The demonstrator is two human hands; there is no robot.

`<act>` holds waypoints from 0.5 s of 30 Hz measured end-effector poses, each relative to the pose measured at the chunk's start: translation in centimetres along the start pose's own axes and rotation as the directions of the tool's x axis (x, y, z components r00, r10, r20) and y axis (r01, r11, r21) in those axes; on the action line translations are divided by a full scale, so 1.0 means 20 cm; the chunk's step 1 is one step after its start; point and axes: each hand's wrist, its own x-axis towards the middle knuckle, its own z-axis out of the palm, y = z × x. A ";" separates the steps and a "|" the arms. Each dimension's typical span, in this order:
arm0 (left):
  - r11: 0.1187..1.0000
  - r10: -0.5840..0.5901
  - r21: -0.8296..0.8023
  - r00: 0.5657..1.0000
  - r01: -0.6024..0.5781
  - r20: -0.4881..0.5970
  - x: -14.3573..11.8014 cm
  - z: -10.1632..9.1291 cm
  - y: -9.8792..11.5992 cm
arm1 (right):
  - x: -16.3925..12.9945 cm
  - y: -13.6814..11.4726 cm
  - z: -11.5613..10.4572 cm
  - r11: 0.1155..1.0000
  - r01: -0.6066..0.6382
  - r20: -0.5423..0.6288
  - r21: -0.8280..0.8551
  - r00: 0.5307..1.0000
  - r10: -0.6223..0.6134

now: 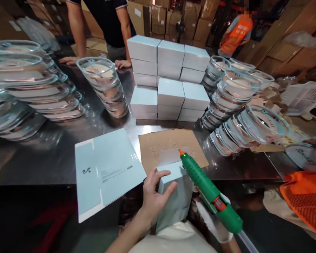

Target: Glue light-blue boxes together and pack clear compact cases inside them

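My right hand [213, 219], in a white glove, is closed round a green hot glue gun [198, 177]. Its orange nozzle points away from me, over a brown cardboard sheet [147, 144]. A pale blue box [176, 200] stands upright against my body, a whitish flap at its far top edge. My bare left hand [155, 193] grips this box, with thumb and index finger spread across its top corner. Left of that hand, a flat pale blue carton blank [107, 175] with small dark print overhangs the table edge.
Stacked white boxes [171, 93] stand behind the cardboard. Stacks of glass dishes rise at left [52, 91], centre left [110, 88] and right [242, 126] on the metal table [65, 154]. Across it, a person's hands [123, 64] rest. Orange mesh clothing [305, 200] shows at right.
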 end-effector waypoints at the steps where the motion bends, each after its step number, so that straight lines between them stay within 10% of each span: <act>1: 1.000 0.000 0.006 1.000 0.000 0.004 0.00 0.00 0.00 | 0.00 -0.02 0.01 0.998 0.057 0.029 -0.019 0.998 -0.057; 9: 0.998 0.055 0.012 0.998 -0.055 -0.009 -0.01 0.01 -0.01 | 0.12 -0.11 0.12 0.932 0.330 0.102 -0.151 0.943 -0.317; 15: 0.999 0.038 -0.008 0.999 -0.038 -0.027 -0.02 -0.03 -0.02 | 0.06 0.09 0.05 0.998 -0.028 -0.016 -0.055 1.000 0.027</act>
